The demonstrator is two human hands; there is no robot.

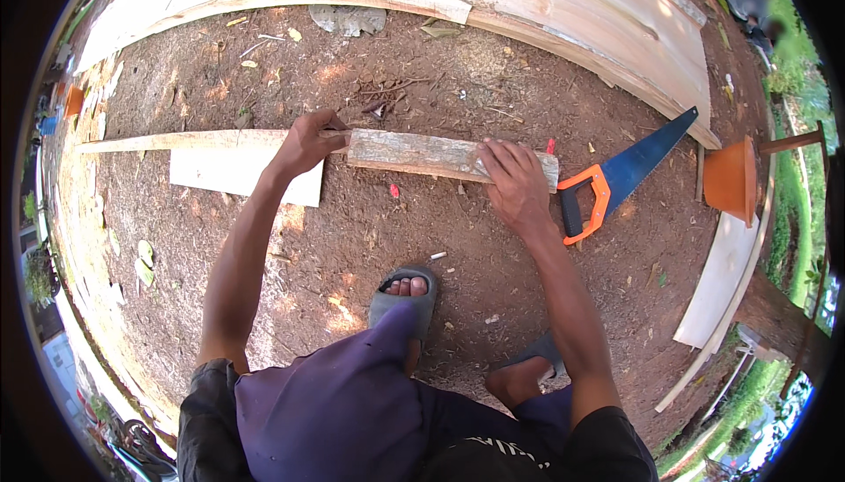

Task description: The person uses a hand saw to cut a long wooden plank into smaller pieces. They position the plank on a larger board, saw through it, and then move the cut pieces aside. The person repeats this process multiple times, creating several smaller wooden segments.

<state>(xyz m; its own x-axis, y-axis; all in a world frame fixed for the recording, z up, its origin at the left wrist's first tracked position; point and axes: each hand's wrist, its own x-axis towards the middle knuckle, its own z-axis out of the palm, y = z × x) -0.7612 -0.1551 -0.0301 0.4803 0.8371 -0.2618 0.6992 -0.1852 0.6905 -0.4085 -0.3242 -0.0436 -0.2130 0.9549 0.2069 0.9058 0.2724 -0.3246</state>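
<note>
A short board with rough bark [414, 149] lies crosswise in front of me. My right hand [510, 178] grips its right part, fingers over the top. At its left end, my left hand [312, 140] has its fingers closed on a long narrow wooden strip [176, 141], which stretches off to the left. Just what the fingertips pinch is partly hidden. A white flat board [238, 181] lies under the strip. To the right of the bark board, a handsaw [642, 152] with blue blade and orange-black handle lies on the dirt, beside a small red object [550, 146].
Wide pale planks [563, 2] span the far side. An orange pot [729, 183] and pale boards [709, 279] are at the right. My sandalled feet [400, 301] are below on the dirt [326, 253]. Another person [746, 2] is at the upper right edge.
</note>
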